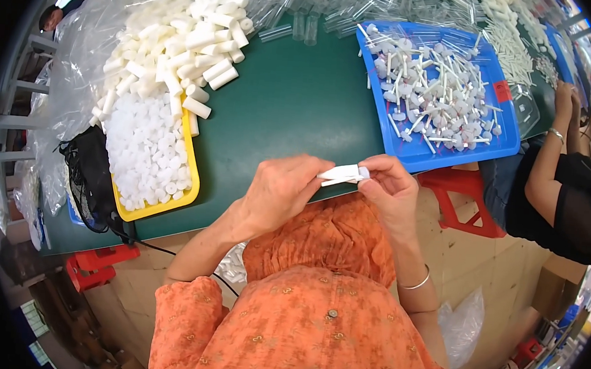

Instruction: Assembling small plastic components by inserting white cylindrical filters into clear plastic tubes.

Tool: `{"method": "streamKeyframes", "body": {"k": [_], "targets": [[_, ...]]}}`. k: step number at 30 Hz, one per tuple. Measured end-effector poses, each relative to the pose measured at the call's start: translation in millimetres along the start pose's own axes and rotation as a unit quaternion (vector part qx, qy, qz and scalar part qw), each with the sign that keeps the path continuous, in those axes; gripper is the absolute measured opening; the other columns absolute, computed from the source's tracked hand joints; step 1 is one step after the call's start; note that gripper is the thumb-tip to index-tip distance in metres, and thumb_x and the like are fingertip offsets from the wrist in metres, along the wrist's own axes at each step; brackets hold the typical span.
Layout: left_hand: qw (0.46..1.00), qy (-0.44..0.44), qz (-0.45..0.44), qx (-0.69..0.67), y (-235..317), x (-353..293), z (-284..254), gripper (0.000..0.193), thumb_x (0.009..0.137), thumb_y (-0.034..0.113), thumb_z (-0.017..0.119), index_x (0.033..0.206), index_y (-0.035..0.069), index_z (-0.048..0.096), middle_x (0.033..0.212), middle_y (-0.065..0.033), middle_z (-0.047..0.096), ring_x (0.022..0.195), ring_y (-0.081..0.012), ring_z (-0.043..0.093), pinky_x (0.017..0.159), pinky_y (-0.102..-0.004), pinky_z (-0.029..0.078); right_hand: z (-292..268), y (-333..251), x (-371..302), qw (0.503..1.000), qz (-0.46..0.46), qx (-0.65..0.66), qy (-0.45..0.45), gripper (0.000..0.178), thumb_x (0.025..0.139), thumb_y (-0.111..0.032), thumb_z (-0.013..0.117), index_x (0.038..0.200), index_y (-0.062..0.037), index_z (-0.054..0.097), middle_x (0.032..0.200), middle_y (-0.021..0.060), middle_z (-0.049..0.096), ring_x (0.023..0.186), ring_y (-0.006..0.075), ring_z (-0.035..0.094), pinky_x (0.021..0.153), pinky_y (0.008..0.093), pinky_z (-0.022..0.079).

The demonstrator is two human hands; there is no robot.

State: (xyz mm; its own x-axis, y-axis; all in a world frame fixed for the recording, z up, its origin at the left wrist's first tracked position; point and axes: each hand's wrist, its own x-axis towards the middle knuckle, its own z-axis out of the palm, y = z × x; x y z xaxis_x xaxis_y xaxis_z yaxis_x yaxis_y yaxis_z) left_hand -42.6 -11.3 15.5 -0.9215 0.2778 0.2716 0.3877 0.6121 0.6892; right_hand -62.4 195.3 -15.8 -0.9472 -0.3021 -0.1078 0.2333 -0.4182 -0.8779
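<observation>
Just over the near edge of the table, my left hand (283, 189) pinches the left end of a white foam cylinder (341, 173). My right hand (392, 190) grips a white plastic cap piece (363, 173) at the cylinder's right end, between thumb and fingers. A thin white stick (333, 182) lies just under the cylinder; whether it is joined to the cap I cannot tell. To the left, a yellow tray (191, 172) holds many white plastic caps (146, 148). Cream-white foam cylinders (196, 37) lie heaped behind it. Right of my hands, a blue tray (441, 164) holds cap pieces with thin sticks (438, 98).
Clear plastic tubes (383, 5) lie along the far side of the green table (287, 102). A black mesh bag (87, 177) sits left of the yellow tray. At right, beside a red stool (464, 198), another person's arm (551, 151) reaches over the table.
</observation>
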Motion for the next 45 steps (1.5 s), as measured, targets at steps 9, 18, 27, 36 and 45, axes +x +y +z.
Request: {"method": "streamKeyframes", "body": {"k": [9, 18, 27, 36, 45], "targets": [[0.999, 0.036, -0.022, -0.012, 11.0, -6.7, 0.1, 0.031, 0.081, -0.005, 0.065, 0.111, 0.003, 0.062, 0.089, -0.0099, 0.066, 0.074, -0.0228, 0.064, 0.063, -0.0309, 0.051, 4.2, 9.9, 3.1, 0.999, 0.009, -0.003, -0.046, 0.018, 0.084, 0.007, 0.066, 0.096, 0.0002, 0.055, 0.110, 0.0179, 0.063, 0.094, 0.0176, 0.065, 0.085, 0.0292, 0.055], [0.948, 0.030, -0.187, -0.254, 1.3, -5.3, 4.2, 0.021, 0.090, 0.006, 0.055, 0.110, 0.001, 0.055, 0.082, -0.0099, 0.059, 0.066, -0.0179, 0.055, 0.060, -0.0314, 0.045, 29.6, -5.9, 10.5, 0.762, -0.328, -0.554, -0.057, 0.026, 0.075, 0.002, 0.074, 0.096, -0.0038, 0.060, 0.107, 0.0094, 0.062, 0.091, 0.0257, 0.062, 0.083, 0.0360, 0.049], [0.941, 0.131, 0.064, 0.307, -91.3, 107.8, -51.1, 0.009, 0.077, -0.001, 0.056, 0.082, 0.003, 0.061, 0.082, -0.0147, 0.057, 0.081, -0.0330, 0.057, 0.070, -0.0435, 0.046, 27.3, 9.1, 7.3, 0.779, -0.309, -0.543, -0.051, 0.026, 0.075, -0.005, 0.075, 0.099, -0.0072, 0.065, 0.091, 0.0073, 0.062, 0.082, 0.0277, 0.058, 0.074, 0.0379, 0.044], [0.908, 0.141, 0.097, 0.383, -84.6, 110.2, -63.3, 0.026, 0.073, 0.006, 0.070, 0.095, 0.004, 0.057, 0.090, -0.0126, 0.059, 0.091, -0.0301, 0.058, 0.080, -0.0402, 0.046, 14.7, -22.2, -10.1, 0.860, -0.163, -0.483, -0.003, 0.029, 0.079, 0.001, 0.070, 0.107, -0.0044, 0.068, 0.095, 0.0085, 0.059, 0.082, 0.0207, 0.058, 0.071, 0.0302, 0.047], [0.933, -0.154, -0.163, -0.283, 4.3, -5.9, -11.0, 0.033, 0.096, 0.008, 0.056, 0.128, -0.001, 0.054, 0.106, -0.0080, 0.063, 0.098, -0.0157, 0.062, 0.087, -0.0276, 0.050, 5.2, -25.8, -10.4, 0.925, -0.134, -0.351, -0.060, 0.031, 0.081, 0.004, 0.069, 0.111, -0.0038, 0.069, 0.095, 0.0061, 0.057, 0.083, 0.0137, 0.055, 0.069, 0.0249, 0.045]]}}
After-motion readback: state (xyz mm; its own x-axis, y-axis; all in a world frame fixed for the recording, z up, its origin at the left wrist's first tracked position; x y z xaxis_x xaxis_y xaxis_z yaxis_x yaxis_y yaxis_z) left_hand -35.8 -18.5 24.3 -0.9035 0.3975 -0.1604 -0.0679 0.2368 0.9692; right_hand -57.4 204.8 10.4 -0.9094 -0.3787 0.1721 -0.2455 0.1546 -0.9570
